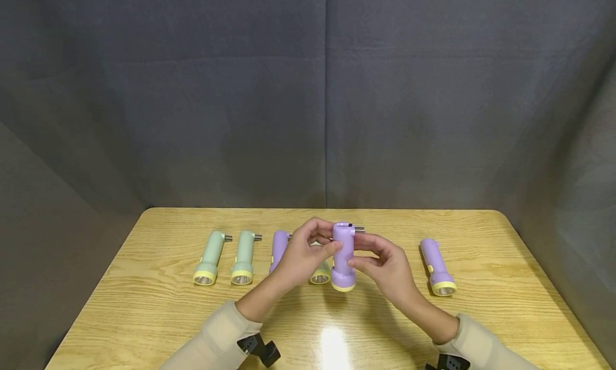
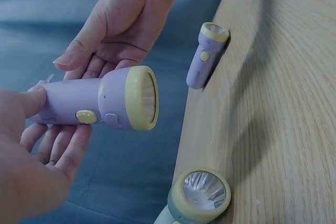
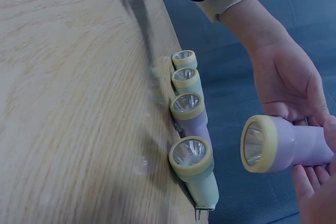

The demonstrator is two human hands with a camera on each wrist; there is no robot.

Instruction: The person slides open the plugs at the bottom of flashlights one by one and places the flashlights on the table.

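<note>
Both hands hold one purple plastic flashlight with a pale yellow lens ring (image 1: 343, 256) above the middle of the light wooden table (image 1: 144, 306), lens end pointing toward the person and metal plug prongs at its far end. The left hand (image 1: 303, 255) grasps the body from the nine o'clock side, thumb laid on the barrel and fingers curled beneath. The right hand (image 1: 385, 266) grasps it from three o'clock, fingers cupped under the tail end and thumb on top.

On the table behind the hands, flashlights lie in a row with their lenses toward six o'clock. At nine o'clock of the held one are two mint green flashlights with yellow rings (image 1: 226, 257), side by side, then a second purple flashlight (image 1: 278, 247), partly hidden by the left hand. A third green flashlight (image 1: 320, 276) shows only its lens end under the hands. At three o'clock, well apart, lies another purple flashlight (image 1: 437, 267).
</note>
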